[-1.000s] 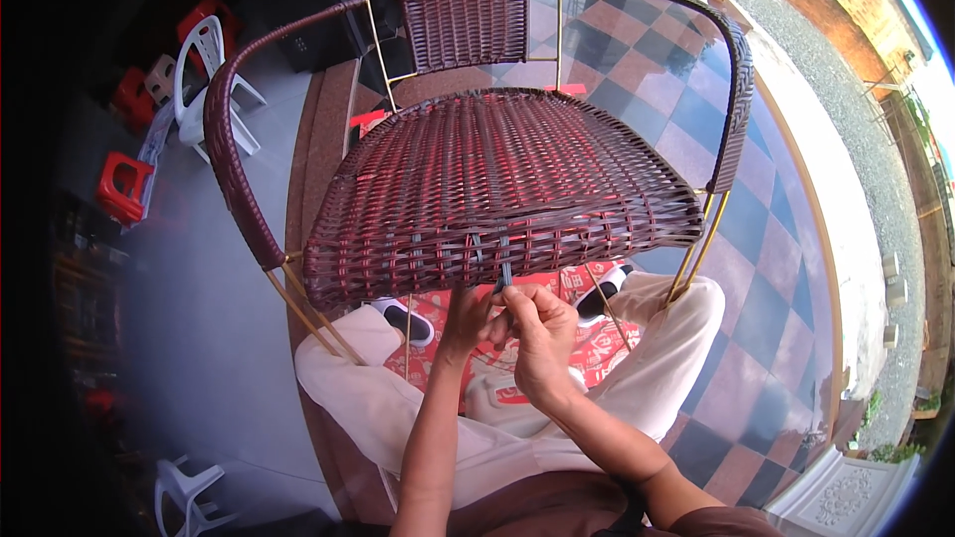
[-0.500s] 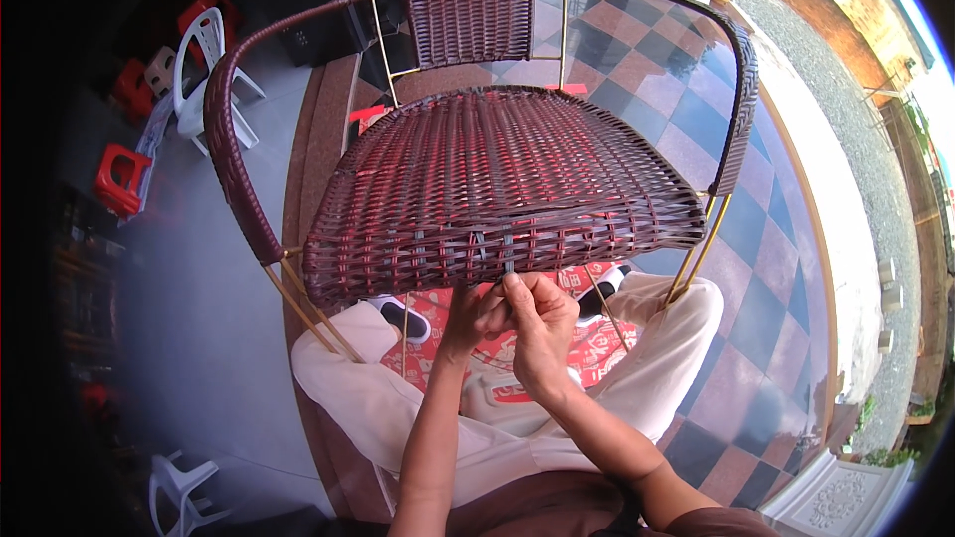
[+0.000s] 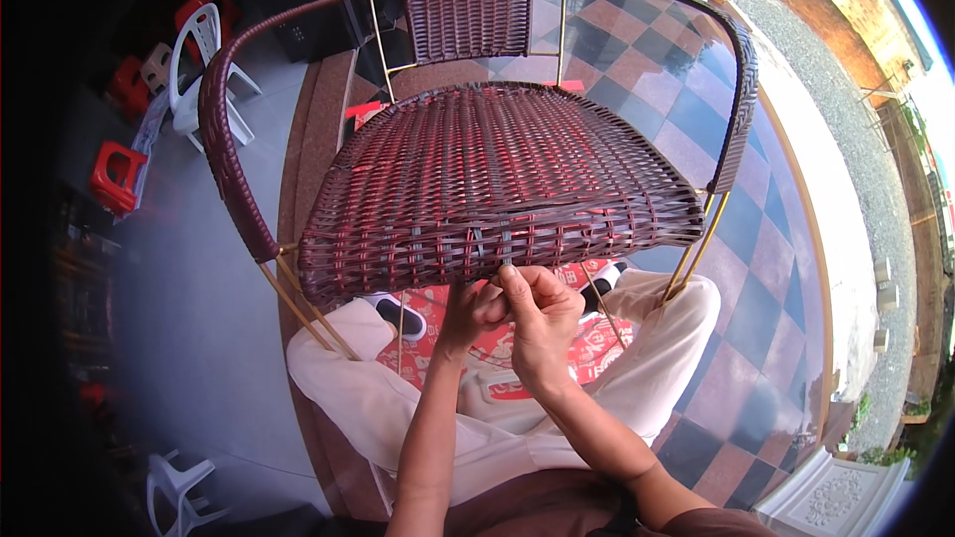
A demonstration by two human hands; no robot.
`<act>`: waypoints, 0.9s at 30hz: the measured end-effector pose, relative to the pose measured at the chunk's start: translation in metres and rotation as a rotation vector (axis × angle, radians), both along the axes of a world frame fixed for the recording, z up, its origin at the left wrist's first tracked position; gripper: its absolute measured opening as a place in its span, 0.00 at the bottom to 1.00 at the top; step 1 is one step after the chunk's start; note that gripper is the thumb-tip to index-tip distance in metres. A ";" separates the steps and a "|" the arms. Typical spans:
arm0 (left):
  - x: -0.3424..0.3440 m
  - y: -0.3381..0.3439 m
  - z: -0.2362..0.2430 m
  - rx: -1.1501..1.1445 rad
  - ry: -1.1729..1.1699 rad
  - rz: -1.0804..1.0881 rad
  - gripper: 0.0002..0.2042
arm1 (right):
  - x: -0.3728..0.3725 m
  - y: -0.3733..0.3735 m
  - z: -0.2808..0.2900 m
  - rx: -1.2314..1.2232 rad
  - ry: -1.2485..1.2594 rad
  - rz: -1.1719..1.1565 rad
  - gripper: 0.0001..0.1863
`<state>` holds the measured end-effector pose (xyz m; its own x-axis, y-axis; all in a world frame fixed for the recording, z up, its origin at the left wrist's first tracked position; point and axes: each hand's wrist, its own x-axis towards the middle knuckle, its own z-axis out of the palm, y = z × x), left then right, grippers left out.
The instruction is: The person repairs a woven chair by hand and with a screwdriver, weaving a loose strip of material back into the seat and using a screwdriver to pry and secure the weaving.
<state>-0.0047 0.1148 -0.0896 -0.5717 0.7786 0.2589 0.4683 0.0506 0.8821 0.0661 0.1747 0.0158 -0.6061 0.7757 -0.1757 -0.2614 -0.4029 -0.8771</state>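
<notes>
A dark brown-red woven wicker armchair (image 3: 487, 159) stands in front of me, its seat's front edge toward me. Dark grey strips (image 3: 505, 239) run across the weave in the middle of that edge. Against the lower rim, my right hand (image 3: 542, 323) pinches the end of one strip, thumb on top. My left hand (image 3: 466, 318) is right beside it with fingers curled up under the rim; its fingertips are partly hidden, and what they hold cannot be made out.
My legs in pale trousers (image 3: 637, 368) straddle the chair's thin gold legs. Below lies a red patterned mat (image 3: 597, 343). White plastic chairs (image 3: 199, 70) and red stools (image 3: 117, 177) stand to the left. Checkered tiles (image 3: 716, 358) and a white carved pedestal (image 3: 836, 497) are on the right.
The chair has shifted very slightly left in the view. My right hand sits a touch higher against the seat rim; both hands keep their hold at the same spot.
</notes>
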 end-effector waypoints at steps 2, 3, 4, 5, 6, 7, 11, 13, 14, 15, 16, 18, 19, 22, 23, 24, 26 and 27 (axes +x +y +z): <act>-0.004 0.000 0.023 -0.068 -0.544 -0.028 0.04 | -0.003 0.000 0.005 0.078 -0.059 -0.039 0.08; -0.004 0.000 0.019 -0.074 -0.567 -0.041 0.06 | -0.004 0.001 0.006 0.078 -0.058 -0.040 0.08; -0.004 0.001 0.014 -0.081 -0.590 -0.055 0.08 | -0.005 0.002 0.006 0.083 -0.070 -0.032 0.08; -0.003 0.001 0.011 -0.087 -0.614 -0.068 0.11 | -0.004 0.004 0.007 0.090 -0.082 -0.024 0.08; 0.000 0.003 0.010 -0.016 -0.766 -0.010 0.12 | -0.002 0.005 0.008 0.092 -0.082 -0.025 0.08; 0.000 0.004 0.008 0.020 -0.843 0.017 0.13 | 0.001 0.007 0.010 0.089 -0.136 0.007 0.08; -0.003 -0.004 -0.009 -0.025 -0.479 0.002 0.17 | 0.009 0.008 0.007 0.116 -0.151 0.041 0.08; -0.002 -0.003 -0.019 -0.030 -0.689 0.045 0.17 | 0.010 0.006 0.006 0.111 -0.145 0.039 0.07; -0.001 -0.001 -0.014 -0.055 -0.764 0.060 0.17 | 0.010 0.005 0.006 0.110 -0.116 0.019 0.07; -0.001 0.000 -0.010 -0.082 -0.838 0.077 0.17 | 0.009 0.005 0.006 0.109 -0.086 0.000 0.07; -0.002 0.000 -0.009 -0.106 -0.801 0.059 0.16 | 0.010 0.006 0.005 0.108 -0.088 -0.002 0.07; -0.002 -0.001 -0.013 -0.129 -0.766 0.048 0.15 | 0.010 0.006 0.003 0.091 -0.070 -0.041 0.07; -0.003 -0.001 -0.022 -0.073 -0.772 0.057 0.14 | 0.009 0.004 0.003 0.090 -0.071 -0.039 0.07; 0.000 0.001 -0.018 -0.026 -0.695 0.044 0.13 | 0.006 0.001 0.002 0.113 -0.082 -0.088 0.06; -0.001 0.001 -0.013 -0.031 -0.650 0.034 0.13 | 0.005 0.001 0.001 0.173 -0.093 -0.106 0.06; -0.001 0.001 -0.010 -0.035 -0.606 0.025 0.13 | 0.005 0.001 0.001 0.233 -0.103 -0.124 0.06; -0.003 0.001 -0.004 -0.021 -0.575 -0.063 0.13 | 0.004 0.003 0.002 0.270 -0.145 -0.128 0.06; -0.001 0.002 0.002 -0.021 -0.576 -0.062 0.13 | 0.003 0.004 0.002 0.309 -0.186 -0.132 0.06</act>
<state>-0.0058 0.1166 -0.0880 -0.5689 0.8168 -0.0962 -0.0845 0.0583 0.9947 0.0693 0.1787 0.0181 -0.4775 0.8784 -0.0192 -0.1185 -0.0861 -0.9892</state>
